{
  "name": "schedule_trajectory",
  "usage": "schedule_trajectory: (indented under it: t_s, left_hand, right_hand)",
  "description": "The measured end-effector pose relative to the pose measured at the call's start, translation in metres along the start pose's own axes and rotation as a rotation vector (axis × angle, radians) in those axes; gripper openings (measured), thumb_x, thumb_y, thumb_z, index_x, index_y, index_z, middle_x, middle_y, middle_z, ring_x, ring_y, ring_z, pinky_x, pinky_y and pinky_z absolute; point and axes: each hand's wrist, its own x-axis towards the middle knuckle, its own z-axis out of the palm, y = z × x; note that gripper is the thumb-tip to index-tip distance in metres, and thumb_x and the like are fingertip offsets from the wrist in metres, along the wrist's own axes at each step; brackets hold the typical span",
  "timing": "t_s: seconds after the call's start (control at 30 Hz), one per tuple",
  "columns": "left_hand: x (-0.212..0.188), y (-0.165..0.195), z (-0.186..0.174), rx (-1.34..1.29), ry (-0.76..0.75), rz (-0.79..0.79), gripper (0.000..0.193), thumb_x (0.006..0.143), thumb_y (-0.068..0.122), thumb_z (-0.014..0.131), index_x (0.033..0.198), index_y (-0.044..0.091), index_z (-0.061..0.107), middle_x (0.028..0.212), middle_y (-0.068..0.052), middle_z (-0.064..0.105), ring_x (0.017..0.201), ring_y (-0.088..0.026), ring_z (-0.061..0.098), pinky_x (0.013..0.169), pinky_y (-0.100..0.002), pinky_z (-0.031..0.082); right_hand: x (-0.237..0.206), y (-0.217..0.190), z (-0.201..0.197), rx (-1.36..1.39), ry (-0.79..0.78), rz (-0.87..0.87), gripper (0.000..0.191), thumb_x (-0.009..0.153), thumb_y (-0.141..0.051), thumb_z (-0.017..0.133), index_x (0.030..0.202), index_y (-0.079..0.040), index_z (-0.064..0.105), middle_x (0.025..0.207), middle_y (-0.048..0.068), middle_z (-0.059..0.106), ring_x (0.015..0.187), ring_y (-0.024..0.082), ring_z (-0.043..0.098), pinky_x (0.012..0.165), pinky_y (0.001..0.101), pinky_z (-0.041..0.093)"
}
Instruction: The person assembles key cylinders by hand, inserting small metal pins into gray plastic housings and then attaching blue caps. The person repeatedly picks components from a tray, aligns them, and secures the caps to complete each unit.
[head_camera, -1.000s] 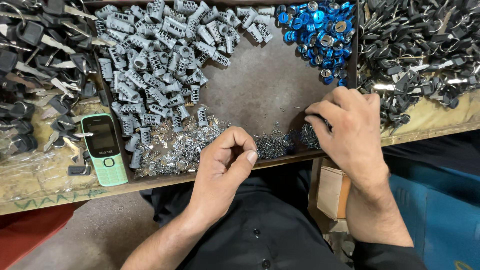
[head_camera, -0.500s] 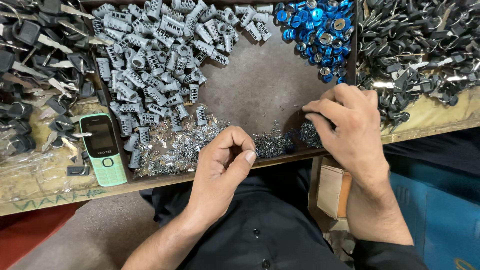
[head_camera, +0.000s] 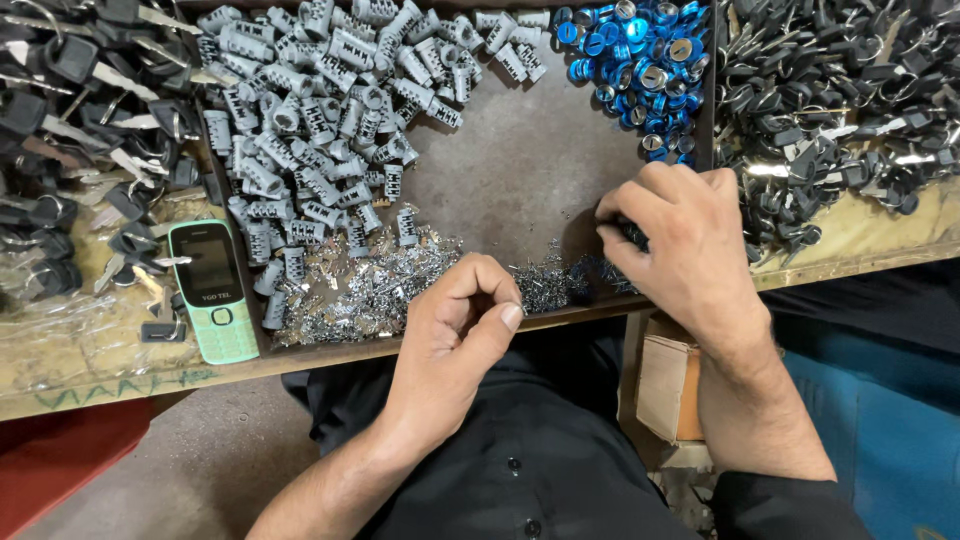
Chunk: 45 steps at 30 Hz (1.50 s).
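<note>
My left hand hovers at the front edge of a dark metal tray. Its fingers are curled and the thumb presses the index finger; nothing shows between them. It sits just over a pile of tiny shiny metal pieces. My right hand rests at the tray's front right corner, fingers pinched on a small dark part that is mostly hidden by the fingers. Several grey lock cylinders fill the tray's left and back. Blue round caps lie in its back right corner.
Black-headed keys are heaped left of the tray and right of it. A green push-button phone lies on the worn wooden bench by the tray's left edge. A small cardboard box sits below the bench near my right forearm.
My right hand's fingers have closed in slightly over the dark part at the tray's corner. My left hand has stayed almost still.
</note>
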Motion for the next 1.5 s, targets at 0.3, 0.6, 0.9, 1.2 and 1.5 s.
schedule_trajectory:
  t_s: [0.3, 0.6, 0.9, 1.2, 1.5]
  left_hand:
    - [-0.005, -0.002, 0.002, -0.018, 0.007, 0.014, 0.006, 0.097, 0.005, 0.06, 0.093, 0.005, 0.055, 0.084, 0.006, 0.048, 0.076, -0.003, 0.04, 0.067, -0.022, 0.036]
    - [-0.008, -0.008, 0.005, -0.22, 0.01, -0.073, 0.007, 0.099, 0.009, 0.062, 0.094, 0.005, 0.058, 0.081, 0.004, 0.051, 0.069, -0.004, 0.042, 0.06, -0.022, 0.036]
    - [-0.008, -0.011, 0.005, -0.532, 0.017, -0.083, 0.01, 0.104, 0.013, 0.062, 0.104, 0.005, 0.057, 0.09, 0.0, 0.057, 0.076, -0.007, 0.051, 0.067, -0.024, 0.042]
    - [-0.008, -0.015, 0.005, -0.577, 0.026, -0.098, 0.011, 0.105, 0.014, 0.061, 0.105, 0.004, 0.056, 0.092, 0.0, 0.055, 0.078, -0.006, 0.05, 0.067, -0.023, 0.041]
    - [-0.008, -0.01, -0.001, -0.498, 0.003, -0.075, 0.006, 0.104, 0.01, 0.058, 0.102, 0.006, 0.054, 0.091, 0.001, 0.053, 0.075, -0.006, 0.047, 0.066, -0.023, 0.04]
  right_hand:
    - [-0.007, -0.003, 0.001, -0.032, 0.036, -0.039, 0.013, 0.082, -0.013, 0.081, 0.091, -0.016, 0.071, 0.088, -0.001, 0.058, 0.09, 0.021, 0.059, 0.082, 0.0412, 0.036]
    - [-0.003, -0.031, -0.013, 0.297, 0.07, -0.027, 0.014, 0.082, -0.008, 0.076, 0.088, -0.009, 0.063, 0.087, 0.004, 0.063, 0.084, 0.023, 0.061, 0.081, 0.0383, 0.041]
    - [-0.024, -0.092, 0.015, 0.847, 0.343, 0.002, 0.015, 0.091, -0.001, 0.073, 0.098, -0.002, 0.059, 0.096, 0.012, 0.067, 0.086, 0.018, 0.063, 0.071, 0.0257, 0.052]
    - [-0.022, -0.094, 0.024, 0.876, 0.374, 0.02, 0.014, 0.093, -0.003, 0.071, 0.098, -0.002, 0.058, 0.095, 0.01, 0.065, 0.08, 0.016, 0.061, 0.071, 0.0258, 0.052]
    - [-0.018, -0.095, 0.02, 0.887, 0.329, -0.041, 0.017, 0.09, 0.003, 0.073, 0.1, -0.002, 0.06, 0.096, 0.01, 0.066, 0.083, 0.017, 0.063, 0.072, 0.0254, 0.053]
